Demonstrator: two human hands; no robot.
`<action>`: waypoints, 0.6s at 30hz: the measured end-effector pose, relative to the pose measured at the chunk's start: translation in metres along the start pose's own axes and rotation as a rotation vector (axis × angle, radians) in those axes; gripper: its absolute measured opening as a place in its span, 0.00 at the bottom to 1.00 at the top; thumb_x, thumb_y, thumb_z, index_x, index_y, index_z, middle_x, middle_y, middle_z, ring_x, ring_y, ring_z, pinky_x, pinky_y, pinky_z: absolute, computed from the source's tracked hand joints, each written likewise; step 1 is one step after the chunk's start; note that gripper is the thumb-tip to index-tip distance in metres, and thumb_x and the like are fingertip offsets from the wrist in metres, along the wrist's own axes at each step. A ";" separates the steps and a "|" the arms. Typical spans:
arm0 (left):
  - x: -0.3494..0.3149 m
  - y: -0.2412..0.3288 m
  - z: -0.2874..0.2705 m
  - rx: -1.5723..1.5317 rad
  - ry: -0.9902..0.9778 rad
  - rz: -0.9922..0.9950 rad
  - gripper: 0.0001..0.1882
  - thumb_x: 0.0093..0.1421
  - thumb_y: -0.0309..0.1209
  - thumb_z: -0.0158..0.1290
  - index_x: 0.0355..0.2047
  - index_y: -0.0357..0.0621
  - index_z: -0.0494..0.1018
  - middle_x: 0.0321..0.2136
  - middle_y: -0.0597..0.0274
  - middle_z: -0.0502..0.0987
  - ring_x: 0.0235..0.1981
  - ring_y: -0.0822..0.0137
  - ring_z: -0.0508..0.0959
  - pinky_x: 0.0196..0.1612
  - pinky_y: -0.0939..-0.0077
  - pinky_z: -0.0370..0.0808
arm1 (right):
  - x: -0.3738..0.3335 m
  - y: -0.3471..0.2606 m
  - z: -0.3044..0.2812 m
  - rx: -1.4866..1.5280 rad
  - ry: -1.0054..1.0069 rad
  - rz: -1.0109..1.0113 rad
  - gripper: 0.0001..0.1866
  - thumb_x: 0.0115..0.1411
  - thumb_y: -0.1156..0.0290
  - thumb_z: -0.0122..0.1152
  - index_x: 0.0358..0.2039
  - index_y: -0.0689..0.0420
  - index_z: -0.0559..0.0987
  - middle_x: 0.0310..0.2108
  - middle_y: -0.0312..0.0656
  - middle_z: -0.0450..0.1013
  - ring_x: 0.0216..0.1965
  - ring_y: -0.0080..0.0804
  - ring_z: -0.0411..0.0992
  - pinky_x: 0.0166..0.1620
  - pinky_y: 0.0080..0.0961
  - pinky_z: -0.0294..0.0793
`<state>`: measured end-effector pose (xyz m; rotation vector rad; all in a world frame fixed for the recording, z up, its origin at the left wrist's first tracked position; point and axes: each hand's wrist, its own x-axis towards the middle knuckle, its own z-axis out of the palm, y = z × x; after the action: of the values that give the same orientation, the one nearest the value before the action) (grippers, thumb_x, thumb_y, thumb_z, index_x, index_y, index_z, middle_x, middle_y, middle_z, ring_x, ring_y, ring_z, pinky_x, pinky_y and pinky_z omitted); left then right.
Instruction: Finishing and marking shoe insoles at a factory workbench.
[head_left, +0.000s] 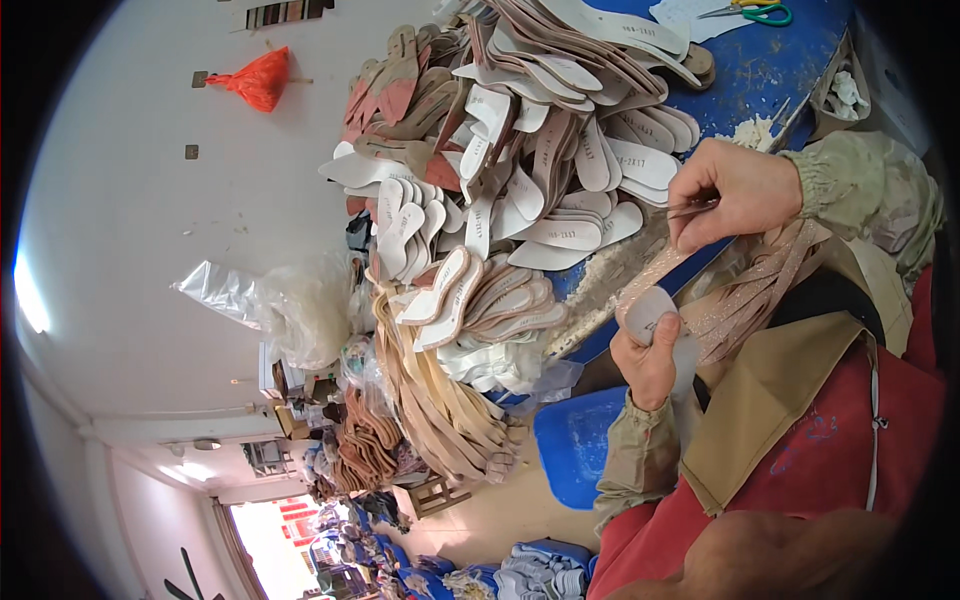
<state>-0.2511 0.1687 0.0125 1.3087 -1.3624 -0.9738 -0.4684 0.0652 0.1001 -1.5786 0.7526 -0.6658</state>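
Observation:
My left hand (648, 362) is closed round a shoe insole (648, 310), its thumb pressed on the pale rounded end. A glittery pink-beige strip (650, 278) runs along the edge of this insole. Above it, my right hand (735, 195) pinches the strip between thumb and fingers and holds it up from the insole. More glittery strips (745, 305) hang in a loose bundle beside both hands, over my lap. Most of the insole is hidden by my left hand.
Piles of white-faced insoles (560, 140) cover the blue table (735, 85), with scissors (755, 12) at its far edge. Beige strips (430, 390) hang off the table's left side. A blue stool (572, 445) stands below. A red plastic bag (258, 80) hangs on the wall.

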 end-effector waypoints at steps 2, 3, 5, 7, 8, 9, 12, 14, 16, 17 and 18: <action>0.000 -0.008 0.011 -0.084 0.078 -0.032 0.10 0.56 0.28 0.54 0.35 0.33 0.72 0.22 0.59 0.76 0.20 0.70 0.71 0.27 0.82 0.69 | -0.002 0.013 0.004 0.036 0.034 -0.017 0.02 0.48 0.77 0.60 0.21 0.61 0.77 0.15 0.32 0.67 0.18 0.17 0.59 0.24 0.13 0.61; 0.001 -0.012 0.017 -0.168 0.152 -0.063 0.10 0.55 0.29 0.55 0.34 0.33 0.72 0.25 0.59 0.76 0.22 0.70 0.71 0.29 0.82 0.69 | -0.003 0.021 0.011 0.073 0.073 -0.031 0.02 0.48 0.77 0.60 0.21 0.61 0.77 0.15 0.32 0.67 0.18 0.17 0.59 0.24 0.13 0.61; 0.004 -0.022 0.027 -0.336 0.305 -0.129 0.11 0.54 0.29 0.57 0.34 0.33 0.73 0.30 0.59 0.76 0.26 0.71 0.71 0.32 0.82 0.69 | -0.004 0.039 0.025 0.148 0.147 -0.056 0.03 0.48 0.77 0.60 0.20 0.62 0.77 0.16 0.32 0.67 0.19 0.17 0.58 0.24 0.14 0.61; 0.016 -0.020 0.046 -0.411 0.362 -0.115 0.11 0.55 0.29 0.56 0.35 0.33 0.72 0.31 0.59 0.75 0.26 0.71 0.71 0.33 0.82 0.68 | -0.002 0.057 0.039 0.177 0.173 -0.052 0.03 0.48 0.77 0.60 0.20 0.62 0.76 0.16 0.32 0.67 0.19 0.17 0.58 0.24 0.14 0.61; 0.021 -0.021 0.057 -0.486 0.419 -0.092 0.12 0.55 0.28 0.56 0.36 0.33 0.72 0.32 0.58 0.75 0.27 0.71 0.71 0.34 0.82 0.68 | 0.000 0.066 0.048 0.203 0.198 -0.056 0.03 0.47 0.77 0.60 0.20 0.62 0.76 0.16 0.32 0.67 0.19 0.18 0.58 0.24 0.14 0.61; 0.024 -0.020 0.068 -0.564 0.475 -0.074 0.12 0.55 0.28 0.55 0.37 0.33 0.71 0.33 0.58 0.75 0.28 0.71 0.71 0.35 0.82 0.68 | 0.000 0.073 0.054 0.227 0.226 -0.053 0.03 0.47 0.78 0.61 0.20 0.62 0.76 0.16 0.32 0.67 0.19 0.18 0.58 0.24 0.14 0.60; 0.021 -0.035 0.074 -0.609 0.483 -0.094 0.12 0.56 0.27 0.54 0.39 0.33 0.70 0.36 0.56 0.74 0.30 0.70 0.72 0.37 0.82 0.68 | 0.001 0.096 0.056 0.209 0.252 -0.039 0.04 0.47 0.78 0.61 0.20 0.62 0.75 0.16 0.33 0.66 0.19 0.18 0.58 0.24 0.15 0.60; 0.018 -0.050 0.068 -0.548 0.375 -0.137 0.12 0.57 0.26 0.51 0.41 0.34 0.68 0.40 0.54 0.73 0.34 0.70 0.72 0.41 0.83 0.67 | 0.005 0.111 0.056 0.117 0.249 -0.053 0.04 0.47 0.78 0.61 0.19 0.62 0.74 0.16 0.33 0.66 0.19 0.19 0.57 0.24 0.15 0.60; 0.015 -0.055 0.069 -0.531 0.312 -0.177 0.12 0.57 0.26 0.50 0.41 0.35 0.67 0.41 0.53 0.73 0.36 0.70 0.72 0.43 0.83 0.66 | 0.000 0.124 0.059 0.066 0.255 -0.038 0.05 0.47 0.78 0.61 0.19 0.62 0.73 0.16 0.33 0.66 0.19 0.19 0.57 0.24 0.16 0.60; 0.015 -0.057 0.067 -0.508 0.296 -0.194 0.12 0.57 0.25 0.50 0.41 0.35 0.67 0.41 0.53 0.73 0.37 0.69 0.73 0.44 0.82 0.67 | -0.003 0.130 0.061 0.078 0.247 -0.039 0.05 0.47 0.78 0.61 0.19 0.62 0.73 0.16 0.33 0.66 0.19 0.19 0.57 0.24 0.16 0.60; 0.015 -0.059 0.064 -0.485 0.278 -0.209 0.12 0.57 0.25 0.50 0.41 0.35 0.67 0.41 0.52 0.73 0.37 0.68 0.73 0.44 0.81 0.67 | -0.007 0.136 0.064 0.089 0.241 -0.042 0.05 0.46 0.78 0.61 0.19 0.62 0.73 0.16 0.33 0.65 0.19 0.20 0.57 0.24 0.16 0.60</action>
<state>-0.3001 0.1429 -0.0566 1.1695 -0.7277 -1.1289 -0.4369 0.0982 -0.0427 -1.4520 0.8559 -0.9196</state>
